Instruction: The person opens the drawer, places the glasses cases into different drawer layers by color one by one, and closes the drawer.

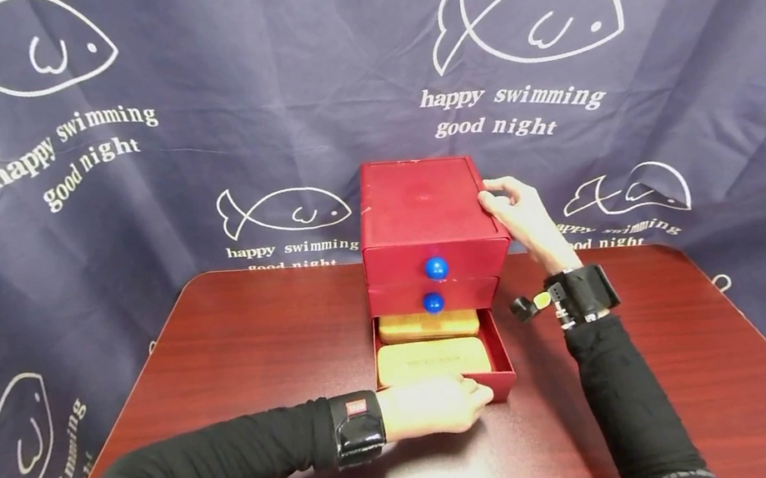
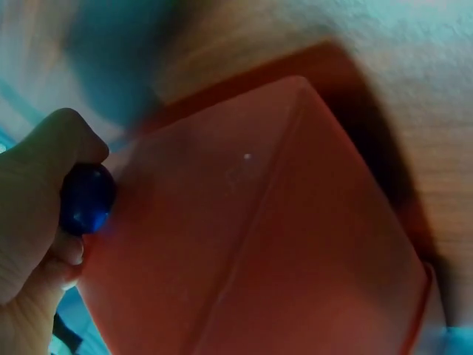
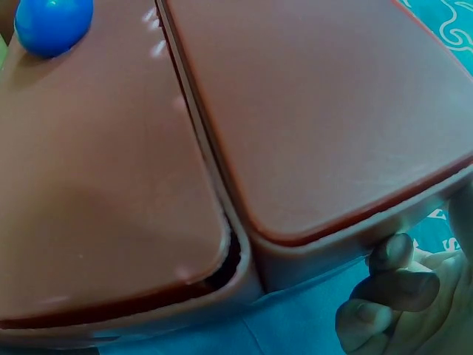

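Note:
A red drawer cabinet (image 1: 422,200) stands on the table, its bottom drawer (image 1: 503,385) pulled out toward me. Two yellow boxes, a nearer one (image 1: 433,359) and a farther one (image 1: 428,324), lie in that drawer. My left hand (image 1: 435,406) is at the drawer's front; in the left wrist view its thumb and fingers pinch a blue knob (image 2: 89,201). My right hand (image 1: 525,217) rests at the cabinet's right side, near the top edge. In the right wrist view its bent fingers (image 3: 392,290) touch the side wall.
Two upper drawers are closed, each with a blue knob, the top one (image 1: 437,268) and the middle one (image 1: 433,302). The reddish-brown table (image 1: 255,336) extends to both sides. A dark blue curtain (image 1: 295,76) with fish drawings hangs close behind the cabinet.

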A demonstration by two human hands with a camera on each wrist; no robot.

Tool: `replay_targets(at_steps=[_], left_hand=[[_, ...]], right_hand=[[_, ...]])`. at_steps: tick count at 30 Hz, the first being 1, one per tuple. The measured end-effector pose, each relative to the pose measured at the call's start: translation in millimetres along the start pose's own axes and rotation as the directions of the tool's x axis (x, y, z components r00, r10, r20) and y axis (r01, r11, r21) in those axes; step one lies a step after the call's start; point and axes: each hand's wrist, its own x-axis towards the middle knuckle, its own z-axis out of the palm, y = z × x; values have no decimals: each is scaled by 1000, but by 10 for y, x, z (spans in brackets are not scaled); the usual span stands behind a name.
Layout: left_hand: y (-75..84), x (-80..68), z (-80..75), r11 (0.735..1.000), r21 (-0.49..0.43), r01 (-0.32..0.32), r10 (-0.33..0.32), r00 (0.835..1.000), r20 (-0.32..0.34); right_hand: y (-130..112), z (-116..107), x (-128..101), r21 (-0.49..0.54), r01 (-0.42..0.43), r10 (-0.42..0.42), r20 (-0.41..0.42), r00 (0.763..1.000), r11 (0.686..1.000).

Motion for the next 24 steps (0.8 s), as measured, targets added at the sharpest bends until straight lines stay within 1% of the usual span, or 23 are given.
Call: replay_targets(at_steps=[3,5,7,10,12,13,15,17,20,24], left_hand=[[-63,-12,34,998,54,-38,36,998,42],[-103,-28,77,986,144,-86,78,995,59],[-135,-41,121,977,186,-102,92,994,65],[-167,-47,186,966,231,-114,102,993,64],[-192,-41,214,965,235,-119,106,992,68],[-204,-38,229,958,256,-133,118,990,72],[-228,-30,257,953,270,-140,124,989,76],[-253,-25,276,950,280,-135,118,990,77],[-290,-11,295,964,238,-114,94,991,96],[-342,20,314,980,165,-113,85,983,164]], right_hand=[[7,2,8,1,2,-2,0,1000,1000],[9,2,11,2,2,-2,0,1000,1000],[12,4,15,1,2,-2,-2,1000,1000],[9,4,15,-1,3,-3,-3,1000,1000],[5,5,16,-6,4,-4,-4,1000,1000],[0,6,14,-7,4,-4,-4,1000,1000],[-5,4,13,-12,7,-7,-2,1000,1000],[-11,1,10,-16,10,-9,2,1000,1000],[-21,-5,3,-24,18,-18,17,1000,1000],[-37,-28,1,-44,25,-23,49,999,999]])
